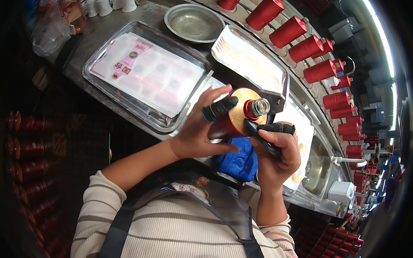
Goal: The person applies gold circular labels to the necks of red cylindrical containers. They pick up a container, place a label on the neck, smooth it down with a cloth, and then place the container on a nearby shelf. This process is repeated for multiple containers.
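Note:
In front of my chest, a red bottle (245, 99) with a gold shoulder and a clear glass mouth is tilted away from me. My left hand (190, 133) grips its side, with a black cover (220, 109) on one finger. A slim dark tool (253, 129) lies between the fingers of my right hand (279, 154), its tip against the gold shoulder near the neck. I cannot make out the tool's exact kind. Another black cover (279, 127) wraps a finger of the right hand. Just beneath the bottle sits a bunched blue cloth (242, 160).
A metal tray (88, 69) of printed label sheets lies left, below a round metal bowl (171, 28). Another tray (282, 73) holds striped sheets. Red bottles (288, 32) line the far side. At right are a sink (319, 180), a white tap (351, 160) and a jug (341, 192).

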A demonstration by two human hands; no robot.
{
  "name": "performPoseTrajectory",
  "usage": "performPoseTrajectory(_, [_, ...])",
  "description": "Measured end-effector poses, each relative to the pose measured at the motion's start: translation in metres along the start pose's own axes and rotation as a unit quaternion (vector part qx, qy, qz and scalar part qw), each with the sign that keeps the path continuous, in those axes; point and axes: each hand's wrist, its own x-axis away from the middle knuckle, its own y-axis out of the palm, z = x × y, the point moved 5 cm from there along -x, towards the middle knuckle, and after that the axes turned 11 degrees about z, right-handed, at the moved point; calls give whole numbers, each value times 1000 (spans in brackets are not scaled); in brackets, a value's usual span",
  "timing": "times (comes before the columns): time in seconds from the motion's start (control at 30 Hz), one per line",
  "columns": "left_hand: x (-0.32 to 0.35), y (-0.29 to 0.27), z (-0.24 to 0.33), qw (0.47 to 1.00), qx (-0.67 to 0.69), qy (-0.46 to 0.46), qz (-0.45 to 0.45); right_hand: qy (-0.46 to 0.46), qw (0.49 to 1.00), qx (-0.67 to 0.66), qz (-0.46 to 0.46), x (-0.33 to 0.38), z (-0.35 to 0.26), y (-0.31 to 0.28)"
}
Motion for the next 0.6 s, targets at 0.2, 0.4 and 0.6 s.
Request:
performPoseTrajectory(0.2, [-22, 2, 0, 991, 49, -90, -91, 10, 1000, -2, 6, 3, 1, 2])
performPoseTrajectory(0.4, [-9, 12, 16, 991, -95, -30, 87, 12, 1000, 19, 3, 2, 1, 4])
performPoseTrajectory(0.6, [-18, 3, 6, 997, -49, -54, -21, 36, 999, 3, 11, 0, 4, 4])
